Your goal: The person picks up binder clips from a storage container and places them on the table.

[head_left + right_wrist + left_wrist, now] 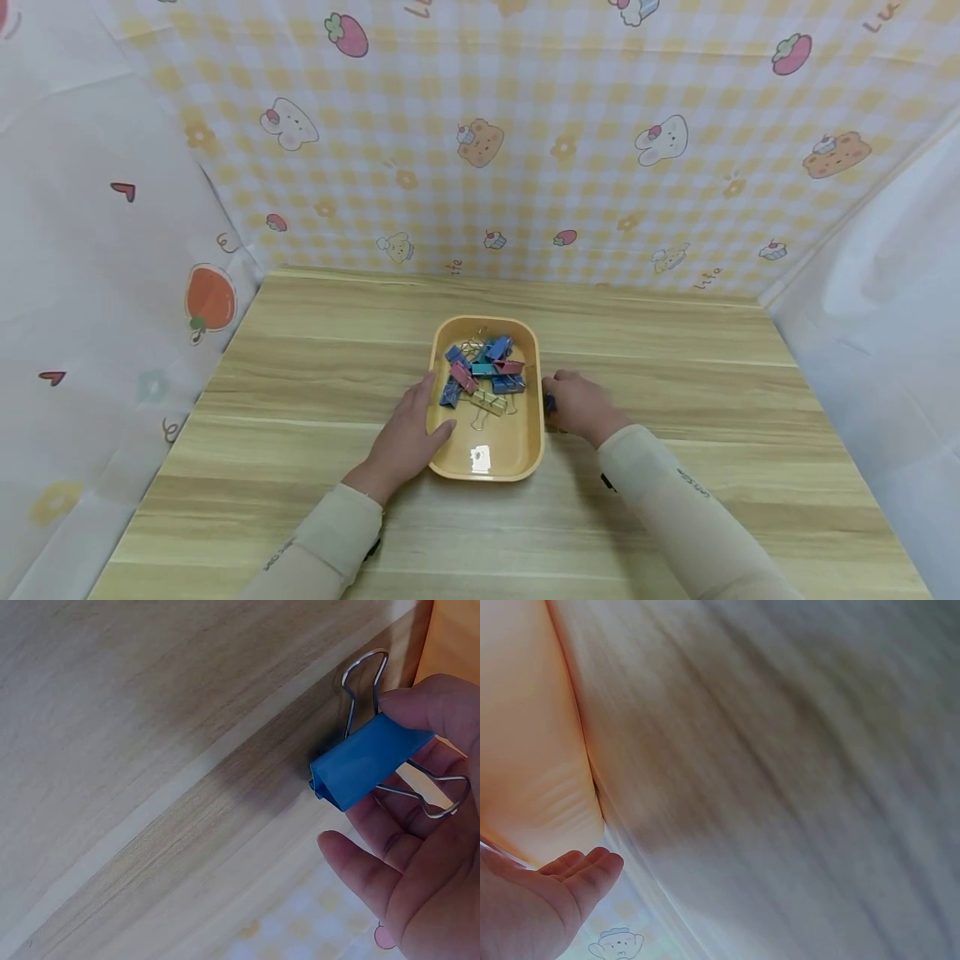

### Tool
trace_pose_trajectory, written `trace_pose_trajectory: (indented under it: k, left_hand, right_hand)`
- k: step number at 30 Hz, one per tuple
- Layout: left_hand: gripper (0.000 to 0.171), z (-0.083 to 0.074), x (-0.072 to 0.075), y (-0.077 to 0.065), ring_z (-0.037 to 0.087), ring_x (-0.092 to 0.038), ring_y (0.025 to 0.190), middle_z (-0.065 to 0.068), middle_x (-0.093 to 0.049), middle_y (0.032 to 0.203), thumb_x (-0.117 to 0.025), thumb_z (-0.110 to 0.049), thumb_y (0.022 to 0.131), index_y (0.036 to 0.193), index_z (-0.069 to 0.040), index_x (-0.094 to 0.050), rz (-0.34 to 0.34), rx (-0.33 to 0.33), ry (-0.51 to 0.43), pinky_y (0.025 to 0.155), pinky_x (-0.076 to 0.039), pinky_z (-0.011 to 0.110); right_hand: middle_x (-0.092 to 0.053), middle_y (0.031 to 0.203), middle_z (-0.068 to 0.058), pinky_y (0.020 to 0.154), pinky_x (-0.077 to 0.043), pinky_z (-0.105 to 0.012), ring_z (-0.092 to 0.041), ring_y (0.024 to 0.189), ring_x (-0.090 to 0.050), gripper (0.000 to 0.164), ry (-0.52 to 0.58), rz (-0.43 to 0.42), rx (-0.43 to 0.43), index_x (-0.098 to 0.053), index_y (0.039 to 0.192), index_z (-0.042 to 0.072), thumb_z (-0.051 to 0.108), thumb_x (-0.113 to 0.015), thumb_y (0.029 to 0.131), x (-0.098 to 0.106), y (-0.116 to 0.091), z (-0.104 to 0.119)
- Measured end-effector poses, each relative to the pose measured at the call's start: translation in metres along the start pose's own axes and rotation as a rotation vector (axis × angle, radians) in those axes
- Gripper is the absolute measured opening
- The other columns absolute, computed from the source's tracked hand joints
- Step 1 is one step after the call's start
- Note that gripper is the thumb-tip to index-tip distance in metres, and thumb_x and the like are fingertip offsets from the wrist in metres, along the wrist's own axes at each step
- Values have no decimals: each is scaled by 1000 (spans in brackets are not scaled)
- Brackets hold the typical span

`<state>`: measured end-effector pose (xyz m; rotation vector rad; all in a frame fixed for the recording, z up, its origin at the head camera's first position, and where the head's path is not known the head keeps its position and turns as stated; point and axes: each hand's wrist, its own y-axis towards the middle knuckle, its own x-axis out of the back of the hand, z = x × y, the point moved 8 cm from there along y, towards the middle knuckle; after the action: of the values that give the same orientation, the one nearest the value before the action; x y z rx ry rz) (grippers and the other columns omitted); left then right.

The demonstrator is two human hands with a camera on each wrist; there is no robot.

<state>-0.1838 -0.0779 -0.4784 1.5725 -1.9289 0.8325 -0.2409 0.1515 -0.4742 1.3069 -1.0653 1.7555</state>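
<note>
Head view: an orange tray (516,446) holds multicoloured binder clips (508,384); left grip (405,435), relaxed, touches its side; right grip (581,404) pinches a blue clip (371,761) just outside.

A curtained booth (90,275): wood-grain table (337,350), sheets (525,183) on three sides, cartoon-printed behind.

- Through the head camera, I am seeing a wooden table (697,358), its grain running sideways.
- Behind it, I am watching a yellow-and-white checked cloth (420,92) hanging, showing printed strawberries (351,36), bears (483,145) and rabbits (667,140).
- On the left, I am seeing a white sheet (67,283) hanging, showing printed hearts (126,191).
- On the right, I am noticing another pale sheet (885,333).
</note>
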Motion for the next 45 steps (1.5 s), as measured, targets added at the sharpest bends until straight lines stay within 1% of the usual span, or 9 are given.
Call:
trace_pose_trajectory:
  k: [7, 13, 18, 22, 35, 45]
  left_hand:
    - [83, 0, -1, 0, 37, -35, 137, 20, -30, 152, -62, -36, 92, 156, -13, -14, 16, 22, -9, 108, -34, 53]
    - [83, 0, -1, 0, 37, -35, 137, 19, -30, 153, -62, -36, 92, 156, -12, -15, 16, 25, -10, 109, -34, 52]
    - [83, 0, 0, -1, 37, -35, 137, 19, -30, 153, -62, -35, 92, 156, -12, -15, 15, 27, -11, 108, -34, 52]
    - [83, -1, 0, -1, 37, -35, 137, 19, -30, 153, -62, -36, 92, 156, -12, -15, 17, 30, -14, 109, -34, 52]
    - [82, -1, 0, 0, 38, -35, 137, 20, -30, 153, -62, -34, 93, 156, -12, -14, 8, 10, 0, 109, -34, 52]
    - [83, -1, 0, 0, 39, -35, 137, 21, -30, 152, -63, -32, 93, 156, -11, -13, 4, 3, -1, 108, -34, 53]
  right_hand:
    - [-58, 90, -5, 63, -52, -39, -19, 78, -53, 29, -2, 18, -8, -65, 107, 12, 16, -76, 80, 3, -2, 4]
    - [-57, 88, -4, 63, -52, -37, -19, 76, -53, 29, -4, 18, -13, -66, 107, 12, 15, -77, 80, 3, -1, 4]
    - [-57, 87, -4, 64, -52, -36, -18, 76, -54, 29, -34, 22, -16, -67, 107, 12, 16, -77, 80, 1, 0, 3]
    - [-57, 86, -4, 64, -52, -38, -19, 77, -54, 26, -42, 16, -13, -67, 105, 11, 15, -76, 80, 2, 0, 5]
    - [-58, 87, -7, 66, -54, -41, -22, 80, -56, 27, -60, 24, -12, -67, 106, 9, 14, -76, 80, 6, 0, 8]
    - [-60, 92, -7, 69, -54, -41, -23, 85, -57, 33, -83, 34, -25, -67, 112, 10, 17, -76, 81, 3, 1, 7]
